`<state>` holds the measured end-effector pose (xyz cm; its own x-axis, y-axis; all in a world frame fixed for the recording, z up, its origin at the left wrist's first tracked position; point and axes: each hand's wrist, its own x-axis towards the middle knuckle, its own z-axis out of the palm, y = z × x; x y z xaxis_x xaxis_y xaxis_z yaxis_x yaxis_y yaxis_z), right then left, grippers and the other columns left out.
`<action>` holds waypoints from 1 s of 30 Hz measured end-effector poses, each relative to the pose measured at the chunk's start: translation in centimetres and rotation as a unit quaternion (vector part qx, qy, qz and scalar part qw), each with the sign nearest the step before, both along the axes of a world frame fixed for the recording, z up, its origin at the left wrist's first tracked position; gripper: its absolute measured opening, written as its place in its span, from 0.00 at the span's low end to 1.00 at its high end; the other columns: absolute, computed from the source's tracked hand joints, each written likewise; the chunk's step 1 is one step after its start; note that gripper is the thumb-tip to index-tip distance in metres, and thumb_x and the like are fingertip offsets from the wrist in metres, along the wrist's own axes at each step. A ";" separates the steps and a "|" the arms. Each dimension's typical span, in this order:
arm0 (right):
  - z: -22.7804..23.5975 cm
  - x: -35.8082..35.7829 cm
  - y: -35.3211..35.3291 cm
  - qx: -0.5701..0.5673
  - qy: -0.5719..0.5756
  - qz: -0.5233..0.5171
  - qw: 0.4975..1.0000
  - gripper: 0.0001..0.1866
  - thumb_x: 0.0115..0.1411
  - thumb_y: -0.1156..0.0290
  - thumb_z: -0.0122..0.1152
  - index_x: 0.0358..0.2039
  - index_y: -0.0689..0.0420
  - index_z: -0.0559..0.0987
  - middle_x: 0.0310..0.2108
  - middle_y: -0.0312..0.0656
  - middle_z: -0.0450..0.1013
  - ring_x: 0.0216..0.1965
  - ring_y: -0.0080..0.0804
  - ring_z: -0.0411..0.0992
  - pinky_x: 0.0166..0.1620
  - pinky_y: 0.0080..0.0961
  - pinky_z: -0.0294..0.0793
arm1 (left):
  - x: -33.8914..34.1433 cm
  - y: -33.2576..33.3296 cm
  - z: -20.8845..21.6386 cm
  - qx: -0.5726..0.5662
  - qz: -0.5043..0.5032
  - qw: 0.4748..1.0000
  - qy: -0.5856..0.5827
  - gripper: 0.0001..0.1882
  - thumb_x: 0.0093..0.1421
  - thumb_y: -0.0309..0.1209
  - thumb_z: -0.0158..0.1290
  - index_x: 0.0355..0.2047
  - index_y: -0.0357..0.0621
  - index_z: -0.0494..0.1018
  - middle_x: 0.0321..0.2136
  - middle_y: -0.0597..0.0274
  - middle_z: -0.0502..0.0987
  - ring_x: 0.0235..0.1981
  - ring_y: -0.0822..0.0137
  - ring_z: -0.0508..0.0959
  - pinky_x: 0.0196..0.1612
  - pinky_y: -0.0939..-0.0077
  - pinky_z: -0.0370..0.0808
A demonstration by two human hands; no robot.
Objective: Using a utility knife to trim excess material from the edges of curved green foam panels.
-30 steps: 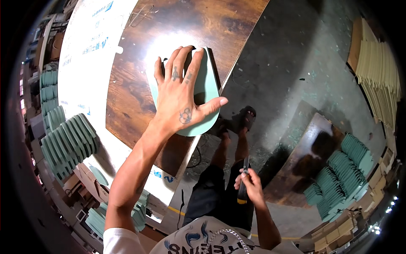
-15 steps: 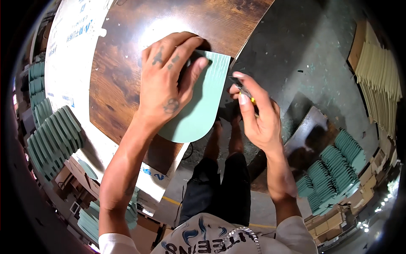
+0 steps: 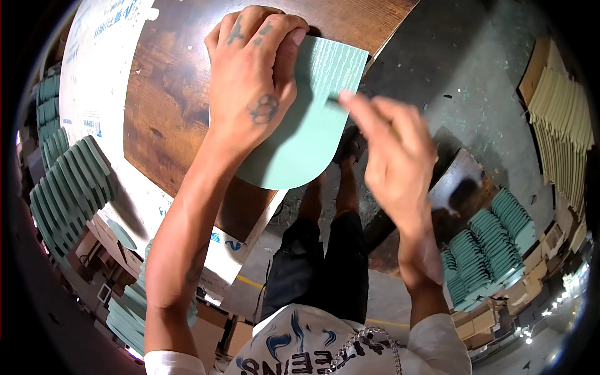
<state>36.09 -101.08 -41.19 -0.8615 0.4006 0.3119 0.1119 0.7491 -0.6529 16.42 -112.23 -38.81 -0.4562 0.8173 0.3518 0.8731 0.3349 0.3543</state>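
Note:
A light green panel [image 3: 300, 147] with one rounded end and a straight far edge lies over the edge of the brown wood-grain tabletop [image 3: 165, 100]. My left hand [image 3: 253, 78] is closed on the panel's far left side, thumb lying along the top and fingertips hidden. My right hand [image 3: 400, 156], smeared by motion, is closed around a small utility knife [image 3: 334, 100]. Only the knife's dark tip shows past the fingers, over the panel's right edge. Whether the tip touches the panel I cannot tell.
Rows of similar green panels [image 3: 72, 194] stand at the left. More green stacks [image 3: 484, 247] sit at the lower right, near cardboard. Cream-coloured pieces [image 3: 559, 125] are piled at the far right. White printed sheeting [image 3: 94, 81] borders the tabletop.
My left hand and the panel appear farther up in the view, the panel also shifted right. My right hand has turned palm-down, bringing the knife from beside the panel's edge to over it.

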 end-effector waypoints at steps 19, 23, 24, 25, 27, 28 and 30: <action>-1.1 4.7 -9.2 -0.077 0.033 0.042 0.996 0.31 0.58 0.83 0.58 0.60 0.40 0.79 0.38 0.40 0.73 0.39 0.36 0.74 0.40 0.34 0.75 | 0.6 0.6 -0.2 0.029 0.020 0.998 -0.043 0.06 0.59 0.19 0.54 0.36 0.38 0.76 0.34 0.50 0.74 0.38 0.47 0.73 0.44 0.57 0.69; -1.7 2.7 -8.1 -0.198 0.106 -0.118 0.967 0.26 0.59 0.86 0.59 0.58 0.55 0.80 0.38 0.43 0.75 0.37 0.36 0.73 0.40 0.30 0.74 | 0.3 0.8 0.0 0.028 0.015 0.999 -0.035 0.05 0.59 0.19 0.54 0.36 0.37 0.76 0.34 0.49 0.74 0.38 0.46 0.73 0.44 0.57 0.69; -1.4 1.7 -7.1 -0.193 0.104 -0.129 0.967 0.25 0.60 0.86 0.58 0.58 0.59 0.79 0.38 0.44 0.75 0.36 0.37 0.73 0.39 0.28 0.74 | 0.0 0.4 0.0 0.013 0.003 1.000 -0.016 0.09 0.59 0.20 0.53 0.40 0.41 0.77 0.36 0.54 0.76 0.39 0.50 0.74 0.46 0.59 0.68; -2.1 0.9 -6.7 -0.164 0.141 -0.116 0.969 0.27 0.59 0.88 0.57 0.59 0.57 0.78 0.38 0.44 0.76 0.36 0.36 0.72 0.39 0.29 0.74 | -0.1 0.2 -0.1 -0.002 -0.008 1.000 0.003 0.12 0.60 0.21 0.53 0.43 0.45 0.79 0.38 0.59 0.77 0.40 0.54 0.74 0.48 0.61 0.66; -1.8 1.8 -8.5 -0.198 0.118 -0.086 0.969 0.29 0.57 0.88 0.56 0.60 0.54 0.78 0.38 0.44 0.75 0.36 0.36 0.72 0.39 0.30 0.73 | 0.1 0.0 -0.2 -0.005 -0.008 1.000 0.003 0.12 0.61 0.21 0.53 0.43 0.45 0.79 0.38 0.58 0.77 0.40 0.53 0.74 0.48 0.61 0.66; -2.2 2.6 -9.4 -0.199 0.115 -0.060 0.971 0.31 0.55 0.87 0.57 0.59 0.47 0.80 0.40 0.41 0.75 0.37 0.36 0.72 0.40 0.31 0.74 | 0.1 -0.1 -0.2 -0.010 0.000 1.000 0.005 0.11 0.61 0.22 0.53 0.43 0.44 0.79 0.38 0.58 0.77 0.40 0.53 0.74 0.48 0.60 0.67; -1.6 4.2 -10.0 -0.141 0.069 0.031 0.987 0.31 0.55 0.84 0.60 0.57 0.42 0.81 0.40 0.39 0.75 0.39 0.35 0.74 0.42 0.32 0.75 | 0.0 0.0 -0.3 -0.002 -0.003 1.000 0.011 0.11 0.62 0.23 0.52 0.43 0.44 0.79 0.38 0.57 0.77 0.40 0.53 0.74 0.48 0.60 0.67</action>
